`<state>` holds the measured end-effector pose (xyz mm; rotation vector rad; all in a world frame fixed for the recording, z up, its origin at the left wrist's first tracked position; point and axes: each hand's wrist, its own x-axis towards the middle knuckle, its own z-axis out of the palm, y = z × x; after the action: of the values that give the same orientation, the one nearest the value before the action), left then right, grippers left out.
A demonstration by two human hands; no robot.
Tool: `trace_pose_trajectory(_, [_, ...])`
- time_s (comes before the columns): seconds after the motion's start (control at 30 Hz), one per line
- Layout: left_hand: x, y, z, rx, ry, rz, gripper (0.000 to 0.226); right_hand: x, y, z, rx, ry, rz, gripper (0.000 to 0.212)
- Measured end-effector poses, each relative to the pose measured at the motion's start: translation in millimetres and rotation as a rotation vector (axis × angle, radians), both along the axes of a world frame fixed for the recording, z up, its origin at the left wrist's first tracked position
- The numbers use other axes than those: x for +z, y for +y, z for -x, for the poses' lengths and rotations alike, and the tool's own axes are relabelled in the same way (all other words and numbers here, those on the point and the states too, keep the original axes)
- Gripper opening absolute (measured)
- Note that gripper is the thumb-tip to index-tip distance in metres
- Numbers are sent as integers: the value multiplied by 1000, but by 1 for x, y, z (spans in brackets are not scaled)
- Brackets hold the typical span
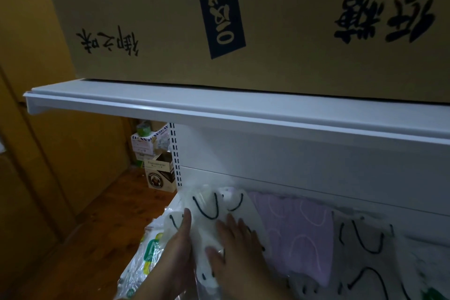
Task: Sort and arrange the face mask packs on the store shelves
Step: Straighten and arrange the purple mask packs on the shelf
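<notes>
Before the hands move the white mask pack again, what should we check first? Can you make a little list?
1. Both hands on the white mask pack: ok, left hand at its left edge, right hand flat on top.
2. Purple pack lies beside it: ok.
3. Grey pack further right: ok.
4. Pack fully on the lower shelf: cannot tell, edge hidden.
5. Upper shelf overhead, carrying a cardboard box: ok.

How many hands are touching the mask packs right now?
2. The left hand rests along the left edge of the white mask pack; the right hand lies flat on top of it.
</notes>
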<state>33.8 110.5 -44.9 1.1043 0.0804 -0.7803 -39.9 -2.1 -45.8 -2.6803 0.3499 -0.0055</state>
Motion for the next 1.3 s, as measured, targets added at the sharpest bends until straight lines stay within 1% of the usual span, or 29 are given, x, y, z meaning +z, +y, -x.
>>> trace_pose_trajectory(0.03, [1,-1,1,-18,-14,8,54,-2,5,-1,2,41,13,68])
trace_pose_trajectory(0.07, [1,-1,2,-27,-40,11,45,-3,8,-2,9,68,10,73])
trace_pose_trajectory(0.1, [0,-1,3,-13,-77,13,36,-4,10,-4,25,84,4,77])
trace_pose_trajectory(0.17, [-2,4,2,28,-127,-22,29,-5,11,-5,47,92,-24,82])
trace_pose_trajectory(0.27, [-2,17,-5,38,-115,-58,30,-6,-4,-5,-22,39,-79,77])
trace_pose_trajectory(0.3, [-3,22,-9,52,-116,-63,30,-7,-13,-5,-50,42,-53,74])
trace_pose_trajectory(0.33, [-4,26,-13,71,-126,-65,30,-9,-23,-6,-74,71,17,71])
trace_pose_trajectory(0.4, [-5,33,-17,98,-149,-48,27,-16,-36,-6,-98,181,176,69])
trace_pose_trajectory(0.47, [-6,37,-17,100,-154,-11,28,-23,-38,-7,-107,234,232,68])
trace_pose_trajectory(0.53, [-7,41,-18,87,-150,4,32,-28,-34,-10,-112,187,259,60])
trace_pose_trajectory(0.6, [-8,45,-20,59,-163,12,36,-21,-32,-10,-153,76,292,50])
trace_pose_trajectory(0.63, [-6,47,-21,45,-170,9,37,-15,-31,-8,-190,5,254,46])
trace_pose_trajectory(0.73, [-1,48,-26,6,-202,29,44,4,-25,-2,-244,-240,-34,42])
trace_pose_trajectory(0.77, [0,45,-26,-5,-201,41,44,11,-19,0,-217,-293,-121,42])
trace_pose_trajectory(0.8, [2,41,-23,-16,-199,59,38,17,-9,2,-167,-313,-156,43])
trace_pose_trajectory(0.83, [3,34,-19,-18,-176,80,31,18,2,5,-101,-300,-124,44])
trace_pose_trajectory(0.87, [5,26,-13,-17,-133,84,30,15,13,7,-35,-267,-11,46])
trace_pose_trajectory(0.9, [5,17,-9,-18,-87,71,39,12,23,11,-1,-249,140,50])
trace_pose_trajectory(0.93, [6,10,-4,-25,-68,52,48,18,30,16,-6,-195,195,57])
trace_pose_trajectory(0.97, [6,2,-1,-43,-66,52,51,24,36,20,-40,-169,204,61])
trace_pose_trajectory(1.03, [8,-10,4,-94,-47,75,40,26,35,29,-104,-255,213,60])
trace_pose_trajectory(1.07, [9,-16,6,-145,-34,102,33,30,31,37,-157,-252,186,59])
trace_pose_trajectory(1.1, [8,-23,7,-199,-13,117,32,33,25,48,-217,-242,172,61])
trace_pose_trajectory(1.13, [10,-32,10,-276,28,142,33,29,16,58,-281,-280,189,62])
trace_pose_trajectory(1.17, [11,-40,14,-361,94,185,34,24,4,67,-391,-331,137,63])
trace_pose_trajectory(1.2, [15,-51,20,-459,134,189,36,24,-7,81,-551,-385,-17,68])
trace_pose_trajectory(1.23, [18,-62,27,-559,144,178,38,25,-16,94,-713,-400,-234,71])
trace_pose_trajectory(1.27, [18,-74,33,-622,119,151,41,26,-23,108,-843,-421,-464,67])
trace_pose_trajectory(1.3, [15,-87,38,-666,56,99,41,28,-29,122,-908,-424,-691,55])
